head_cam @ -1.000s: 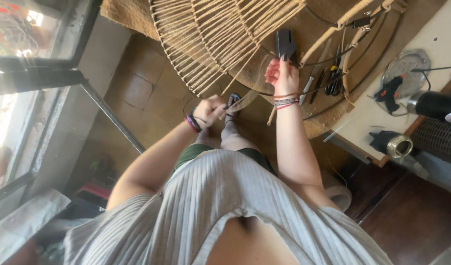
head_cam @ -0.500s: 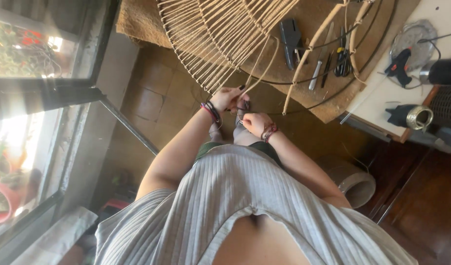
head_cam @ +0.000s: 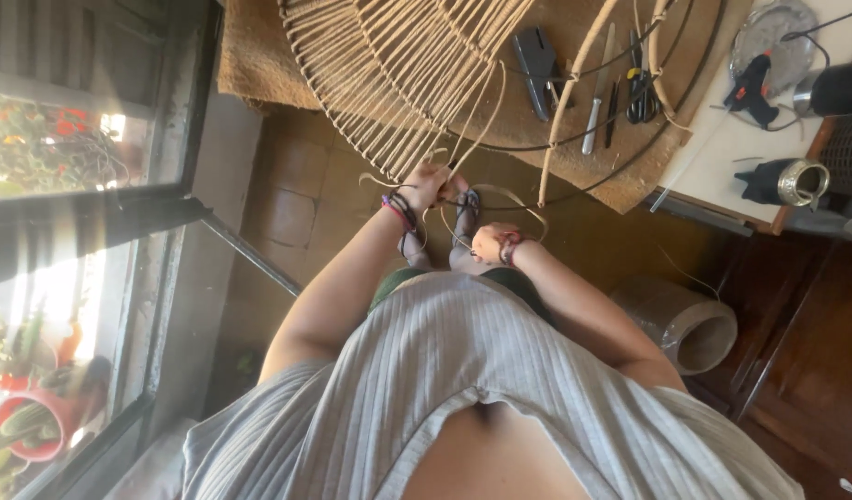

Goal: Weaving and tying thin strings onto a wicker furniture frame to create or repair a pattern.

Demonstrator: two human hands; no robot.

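My left hand (head_cam: 430, 183) is closed on the loose ends of thin rattan strands (head_cam: 472, 120) at the near edge of a round woven rattan frame (head_cam: 398, 65). That frame lies on a brown mat (head_cam: 259, 56) over the table. My right hand (head_cam: 494, 243) sits lower, close to my body, fingers curled around a flat pale strand (head_cam: 523, 199) that loops up toward the frame. Both wrists wear bracelets.
A black stapler (head_cam: 537, 57), scissors (head_cam: 641, 88) and a knife (head_cam: 597, 88) lie on the mat. A glue gun (head_cam: 750, 83) and a tape roll (head_cam: 796, 181) sit on the white top at right. A plastic roll (head_cam: 685, 324) lies on the floor; a window (head_cam: 65, 157) is at left.
My right hand came down from the table near the stapler to my lap. My left hand rose to the frame's edge and took the strand ends. The view shifted.
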